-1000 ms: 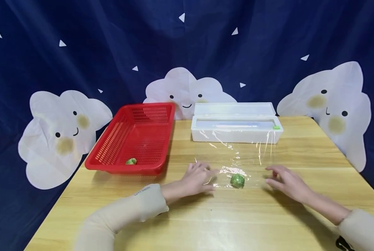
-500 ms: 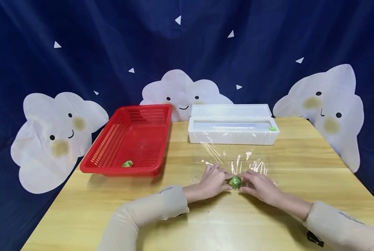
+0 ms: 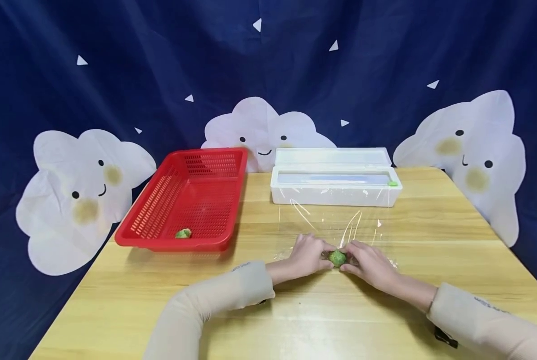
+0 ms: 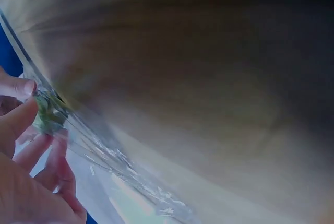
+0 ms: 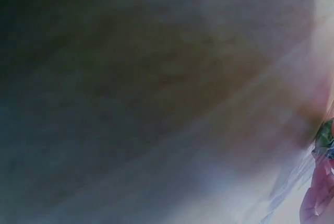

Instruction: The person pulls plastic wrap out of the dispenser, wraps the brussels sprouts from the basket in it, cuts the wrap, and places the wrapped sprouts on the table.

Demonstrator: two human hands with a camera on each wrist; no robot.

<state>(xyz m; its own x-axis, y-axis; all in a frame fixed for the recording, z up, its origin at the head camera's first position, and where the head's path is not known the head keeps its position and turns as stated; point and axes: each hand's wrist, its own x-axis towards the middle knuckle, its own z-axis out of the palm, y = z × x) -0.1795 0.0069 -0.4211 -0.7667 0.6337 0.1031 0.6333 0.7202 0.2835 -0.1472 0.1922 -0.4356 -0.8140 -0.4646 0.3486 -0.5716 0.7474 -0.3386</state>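
A small green Brussels sprout (image 3: pixel 338 258) lies at the front end of a sheet of clear plastic wrap (image 3: pixel 324 224), which covers it. My left hand (image 3: pixel 305 257) pinches the gathered wrap at the sprout's left side, thumb and index finger bent toward it. On the opposite side my right hand (image 3: pixel 373 267) pinches the wrap the same way. From the left wrist, the sprout (image 4: pixel 49 117) shows among fingers with film stretched past it. The right wrist view is mostly blurred; part of the sprout (image 5: pixel 324 135) appears at its right edge.
The sheet runs back to a white wrap dispenser box (image 3: pixel 333 196) with its lid up and a green slider (image 3: pixel 392 184) at the right. A red plastic basket (image 3: pixel 238 200) stands at the back left, holding another small green sprout (image 3: pixel 183 233). A wooden table (image 3: pixel 322 320) lies beneath.
Both hands have come inward from either side of the sprout and now pinch the wrap close against it. The film has bunched and creased toward the sprout.
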